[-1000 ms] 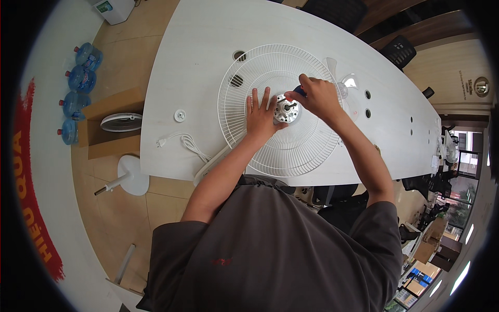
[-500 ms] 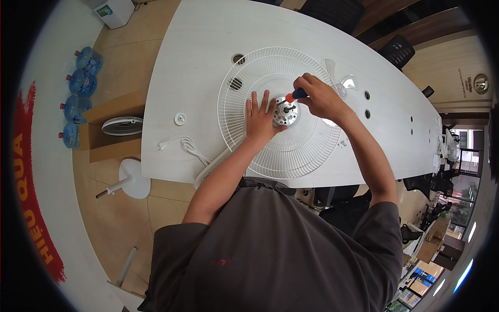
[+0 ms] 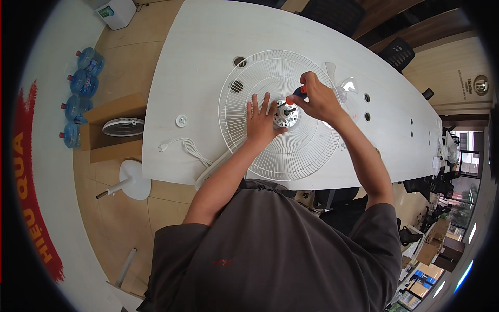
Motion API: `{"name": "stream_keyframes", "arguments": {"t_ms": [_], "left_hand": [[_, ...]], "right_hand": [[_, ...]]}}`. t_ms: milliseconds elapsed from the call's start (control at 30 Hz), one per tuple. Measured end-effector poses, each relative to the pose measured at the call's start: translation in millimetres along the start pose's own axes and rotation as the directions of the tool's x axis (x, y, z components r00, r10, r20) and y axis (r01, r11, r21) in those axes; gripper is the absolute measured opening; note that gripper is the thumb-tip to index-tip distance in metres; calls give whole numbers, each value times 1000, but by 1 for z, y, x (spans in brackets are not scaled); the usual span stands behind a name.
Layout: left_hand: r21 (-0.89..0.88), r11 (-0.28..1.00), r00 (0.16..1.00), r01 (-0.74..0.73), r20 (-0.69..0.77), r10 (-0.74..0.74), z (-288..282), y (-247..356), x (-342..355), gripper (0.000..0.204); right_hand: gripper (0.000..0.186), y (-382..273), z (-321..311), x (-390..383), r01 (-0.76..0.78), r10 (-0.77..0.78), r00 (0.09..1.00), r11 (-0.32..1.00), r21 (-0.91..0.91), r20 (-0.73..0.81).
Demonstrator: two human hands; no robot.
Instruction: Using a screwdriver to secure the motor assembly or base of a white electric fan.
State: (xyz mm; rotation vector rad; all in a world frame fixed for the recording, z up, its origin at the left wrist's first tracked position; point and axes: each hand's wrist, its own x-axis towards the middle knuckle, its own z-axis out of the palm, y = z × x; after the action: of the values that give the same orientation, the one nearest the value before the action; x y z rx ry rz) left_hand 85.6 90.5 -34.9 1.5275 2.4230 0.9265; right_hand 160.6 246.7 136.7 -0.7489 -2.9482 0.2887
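A round white wire fan grille (image 3: 244, 148) lies on the table around a silver motor hub (image 3: 285, 120) with a dark shaft. My left hand (image 3: 261, 122) rests with fingers spread on the grille, its thumb and fingertips beside the hub. In my right hand (image 3: 320, 98) is a screwdriver (image 3: 297, 97) with a dark blue and red handle. Its shank slants down to the left toward the upper edge of the hub; the tip's exact seat is too small to make out. Clear plastic fan blades (image 3: 347, 89) lie just right of the grille.
A small white round cap (image 3: 181, 120) and a coiled white power cord (image 3: 193, 149) lie left on the white table (image 3: 202, 67). On the floor stand an open cardboard box (image 3: 112, 153) with another grille in it, a white round fan base (image 3: 136, 179) and several blue water bottles (image 3: 83, 82).
My right hand has turned on the screwdriver handle and its fingers have shifted their grip. My left hand stays spread beside the hub. The view has shifted slightly.
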Motion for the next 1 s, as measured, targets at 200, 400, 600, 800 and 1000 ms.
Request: {"name": "stream_keyframes", "arguments": {"t_ms": [200,400,600,800,1000], "left_hand": [[-12,1000,1000,-11,-6,11,2,0,-1,97],[-15,1000,1000,-18,-4,18,1,0,0,97],[-21,1000,1000,-7,-10,6,2,-4,0,96],[-34,999,1000,-8,-13,8,2,-4,1,96],[-20,1000,999,-24,-21,24,2,-1,0,95]], "right_hand": [[29,18,-16,9,210,-220,948,975,70,228],[27,17,-5,7,231,-226,971,971,-57,81],[43,-9,-10,9,-184,235,938,961,-208,257],[40,21,-7,-3,243,-258,957,962,121,134],[33,24,-9,5,261,-252,958,964,-56,139]]}}
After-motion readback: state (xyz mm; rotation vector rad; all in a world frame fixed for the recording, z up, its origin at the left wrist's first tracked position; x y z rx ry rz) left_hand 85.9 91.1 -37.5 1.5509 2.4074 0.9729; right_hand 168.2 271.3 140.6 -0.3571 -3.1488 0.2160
